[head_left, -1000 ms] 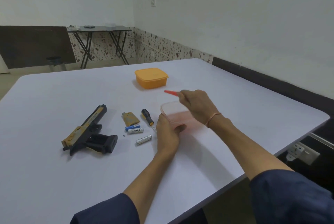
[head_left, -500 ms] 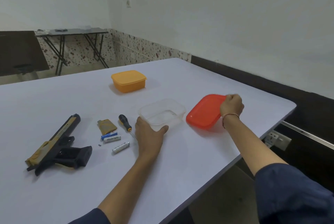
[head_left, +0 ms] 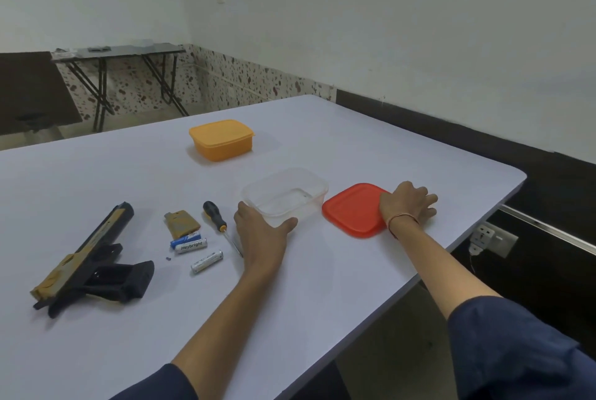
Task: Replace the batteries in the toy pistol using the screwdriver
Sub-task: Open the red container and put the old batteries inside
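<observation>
Head view, screwdriver (head_left: 215,215) just left of left hand (head_left: 262,232), seemingly apart

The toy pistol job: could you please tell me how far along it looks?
Done: battery cover off, tiny screw out, three batteries loose beside the toy pistol. In hand: left hand steadies the clear container; right hand rests on its red lid. Left: fitting batteries, screwing cover with screwdriver.

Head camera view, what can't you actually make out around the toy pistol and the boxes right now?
- Orange box: its opaque lid hides the contents.
- Screwdriver: tip hidden behind the left hand.
- Red lid: right edge under the right hand.
- Tiny dark speck beside the batteries: too small to identify.
- Toy pistol: battery bay interior too dark to read.
</observation>
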